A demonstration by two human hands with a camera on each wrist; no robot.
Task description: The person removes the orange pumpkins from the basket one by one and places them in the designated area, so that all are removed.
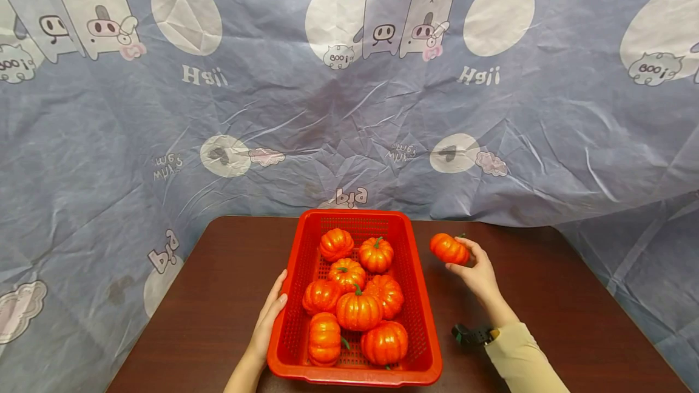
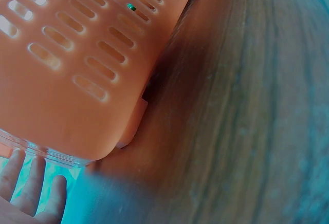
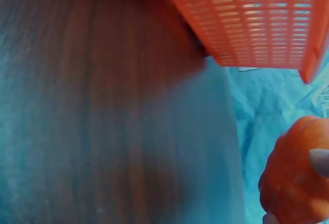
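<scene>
A red plastic basket (image 1: 424, 314) with slotted walls stands on the table and holds several small orange pumpkins (image 1: 359, 311) with green stems. Beside its left wall is my left hand (image 1: 266, 315), its extended fingers resting against the outer rim. The left wrist view shows these fingers (image 2: 36, 183) fairly straight at the basket's edge. To the right of the basket, my right hand (image 1: 480, 272) pinches another orange pumpkin (image 1: 448, 249) between thumb and fingers. In the right wrist view this pumpkin (image 3: 295, 178) appears at the lower right, above table level and apart from the basket (image 3: 257, 29).
The dark brown wooden table (image 1: 218, 296) extends on both sides of the basket. Behind it hangs a grey-blue cloth (image 1: 327, 120) printed with cartoon pigs. A black wrist strap (image 1: 472, 335) shows at my right wrist, below a pale yellow sleeve (image 1: 521, 353).
</scene>
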